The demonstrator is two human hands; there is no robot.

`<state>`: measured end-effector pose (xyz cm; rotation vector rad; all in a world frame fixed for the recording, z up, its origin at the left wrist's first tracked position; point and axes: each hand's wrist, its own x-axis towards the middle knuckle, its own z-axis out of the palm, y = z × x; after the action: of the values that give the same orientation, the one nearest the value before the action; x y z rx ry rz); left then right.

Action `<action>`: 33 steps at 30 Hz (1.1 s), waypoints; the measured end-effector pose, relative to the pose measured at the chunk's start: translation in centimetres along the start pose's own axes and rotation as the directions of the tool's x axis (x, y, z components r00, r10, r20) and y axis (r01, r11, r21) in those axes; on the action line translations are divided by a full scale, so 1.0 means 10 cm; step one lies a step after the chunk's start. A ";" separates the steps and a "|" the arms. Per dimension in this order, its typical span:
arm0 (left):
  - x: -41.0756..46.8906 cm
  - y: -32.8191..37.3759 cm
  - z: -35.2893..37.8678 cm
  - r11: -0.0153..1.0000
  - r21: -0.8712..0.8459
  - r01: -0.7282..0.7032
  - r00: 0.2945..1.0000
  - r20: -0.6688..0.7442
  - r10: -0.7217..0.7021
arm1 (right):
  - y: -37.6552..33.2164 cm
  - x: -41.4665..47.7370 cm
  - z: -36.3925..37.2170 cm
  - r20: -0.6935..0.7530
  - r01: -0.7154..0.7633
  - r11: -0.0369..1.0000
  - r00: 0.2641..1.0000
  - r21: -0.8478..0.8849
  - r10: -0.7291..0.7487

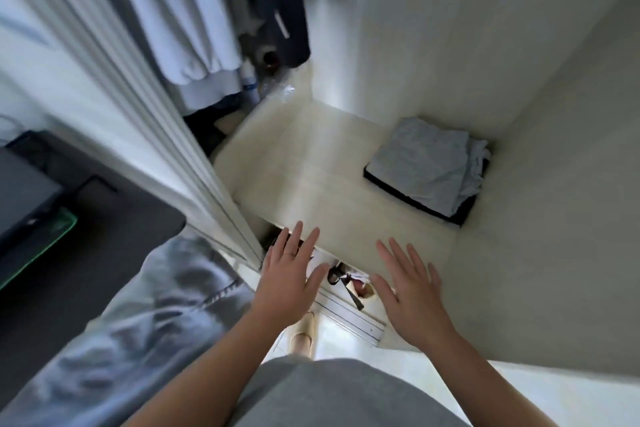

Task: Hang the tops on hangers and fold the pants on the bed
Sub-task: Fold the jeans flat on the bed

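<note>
Both hands are released and hold nothing. The left hand (291, 274) and the right hand (412, 291) hover with their fingers spread over the front edge of the cream wardrobe shelf (311, 163). The folded stack (426, 166), pale cloth over a dark piece, sits in the shelf's back right corner, well apart from both hands. A grey drawstring garment (145, 315) lies rumpled just beside the left forearm; what carries it cannot be told. A white sweatshirt (180, 28) hangs in the next compartment, beyond the ribbed door edge (166, 114).

The stack's right side looks loose, so a one-handed reach could likely pull the top layer off and undo the folds. The drawstring garment may slide down if the left arm brushes it.
</note>
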<state>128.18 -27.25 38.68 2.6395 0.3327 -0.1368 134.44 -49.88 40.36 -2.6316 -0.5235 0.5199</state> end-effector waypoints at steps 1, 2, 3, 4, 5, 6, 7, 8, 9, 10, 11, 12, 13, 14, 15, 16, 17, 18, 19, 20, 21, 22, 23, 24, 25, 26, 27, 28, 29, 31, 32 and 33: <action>-0.17 0.00 -0.02 0.999 -0.040 0.027 0.999 -0.028 -0.028 | -0.03 -0.08 0.00 0.017 0.048 0.998 0.999 0.030 -0.049; -0.35 -0.02 -0.03 0.996 -0.073 0.052 0.997 -0.050 -0.056 | -0.07 -0.14 0.00 0.035 0.090 0.994 0.995 0.060 -0.092; -0.51 -0.04 -0.03 0.992 -0.098 0.080 0.994 -0.065 -0.087 | -0.11 -0.20 0.01 0.053 0.126 0.988 0.990 0.087 -0.131; -0.68 -0.07 -0.02 0.986 -0.119 0.116 0.989 -0.074 -0.126 | -0.17 -0.26 0.02 0.074 0.161 0.981 0.983 0.109 -0.170; -0.85 -0.11 -0.02 0.977 -0.141 0.158 0.982 -0.080 -0.170 | -0.23 -0.30 0.05 0.097 0.196 0.972 0.973 0.129 -0.209; -1.01 -0.15 -0.02 0.965 -0.167 0.204 0.971 -0.089 -0.221 | -0.29 -0.35 0.08 0.122 0.231 0.961 0.961 0.149 -0.250; -1.17 -0.19 -0.03 0.949 -0.192 0.251 0.957 -0.101 -0.273 | -0.37 -0.39 0.11 0.146 0.264 0.950 0.946 0.167 -0.289; -1.34 -0.23 -0.03 0.931 -0.216 0.295 0.938 -0.117 -0.325 | -0.44 -0.42 0.14 0.170 0.296 0.937 0.930 0.186 -0.327; -1.50 -0.28 -0.03 0.910 -0.242 0.338 0.917 -0.134 -0.376 | -0.52 -0.45 0.18 0.190 0.328 0.922 0.911 0.208 -0.367; -1.66 -0.33 -0.03 0.884 -0.272 0.382 0.890 -0.152 -0.431 | -0.61 -0.48 0.22 0.203 0.361 0.903 0.890 0.234 -0.409; -1.82 -0.38 -0.03 0.852 -0.304 0.426 0.857 -0.167 -0.488 | -0.70 -0.51 0.26 0.208 0.397 0.881 0.868 0.259 -0.452; -1.96 -0.44 -0.03 0.815 -0.339 0.470 0.819 -0.178 -0.546 | -0.78 -0.52 0.30 0.211 0.429 0.857 0.844 0.287 -0.493; -2.11 -0.49 -0.02 0.772 -0.376 0.513 0.775 -0.184 -0.605 | -0.87 -0.55 0.35 0.226 0.448 0.835 0.820 0.320 -0.527; -2.26 -0.54 -0.02 0.725 -0.412 0.551 0.729 -0.186 -0.659 | -0.96 -0.57 0.40 0.254 0.454 0.817 0.794 0.356 -0.552; -2.40 -0.58 -0.02 0.683 -0.441 0.582 0.684 -0.189 -0.705 | -1.04 -0.60 0.45 0.291 0.453 0.803 0.766 0.388 -0.573; -2.53 -0.61 -0.01 0.644 -0.464 0.608 0.640 -0.193 -0.744 | -1.12 -0.63 0.51 0.331 0.449 0.793 0.737 0.412 -0.590; -2.65 -0.65 -0.01 0.604 -0.488 0.630 0.595 -0.197 -0.780 | -1.20 -0.66 0.57 0.373 0.443 0.787 0.706 0.430 -0.602; -2.77 -0.68 0.00 0.561 -0.517 0.646 0.546 -0.201 -0.813 | -1.28 -0.69 0.63 0.411 0.432 0.782 0.678 0.449 -0.610; -2.87 -0.71 0.02 0.515 -0.554 0.654 0.492 -0.205 -0.846 | -1.36 -0.72 0.70 0.444 0.417 0.778 0.650 0.469 -0.616; -2.98 -0.75 0.03 0.462 -0.600 0.653 0.430 -0.209 -0.878 | -1.44 -0.75 0.77 0.475 0.398 0.775 0.623 0.491 -0.621; -3.09 -0.79 0.05 0.403 -0.652 0.642 0.363 -0.205 -0.909 | -1.53 -0.79 0.83 0.504 0.379 0.774 0.598 0.508 -0.623; -3.21 -0.85 0.07 0.341 -0.704 0.624 0.295 -0.191 -0.936 | -1.62 -0.82 0.91 0.529 0.366 0.773 0.573 0.518 -0.626; -3.32 -0.91 0.08 0.281 -0.746 0.604 0.233 -0.172 -0.957 | -1.71 -0.85 0.98 0.547 0.364 0.772 0.551 0.521 -0.630; -3.45 -0.97 0.10 0.226 -0.782 0.581 0.176 -0.150 -0.973 | -1.81 -0.87 1.06 0.560 0.373 0.770 0.532 0.518 -0.635; -3.57 -1.04 0.11 0.174 -0.812 0.557 0.121 -0.129 -0.984 | -1.91 -0.90 1.14 0.572 0.390 0.767 0.513 0.509 -0.640; -3.68 -1.10 0.12 0.124 -0.839 0.530 0.065 -0.106 -0.992 | -2.00 -0.93 1.23 0.585 0.410 0.766 0.494 0.496 -0.643; -3.80 -1.15 0.12 0.077 -0.861 0.503 0.008 -0.084 -0.996 | -2.10 -0.95 1.31 0.600 0.428 0.765 0.476 0.482 -0.644; -3.90 -1.21 0.12 0.036 -0.877 0.479 -0.044 -0.065 -0.997 | -2.19 -0.99 1.39 0.618 0.443 0.766 0.457 0.466 -0.640; -4.00 -1.26 0.11 0.006 -0.888 0.460 -0.080 -0.048 -0.996 | -2.27 -1.02 1.47 0.638 0.453 0.770 0.440 0.449 -0.631; -4.17 -1.36 0.11 -0.022 -0.901 0.434 -0.097 -0.022 -0.995 | -2.41 -1.09 1.62 0.663 0.466 0.782 0.434 0.415 -0.610; -4.24 -1.40 0.09 -0.026 -0.907 0.419 -0.095 -0.015 -0.995 | -2.48 -1.11 1.69 0.664 0.474 0.788 0.447 0.393 -0.600; -4.29 -1.44 0.08 -0.028 -0.916 0.401 -0.100 -0.013 -0.995 | -2.54 -1.13 1.77 0.662 0.479 0.797 0.467 0.368 -0.587</action>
<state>83.01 -24.24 38.19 1.0180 1.9680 0.6656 110.07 -27.73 39.99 -1.8200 -1.4573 1.3746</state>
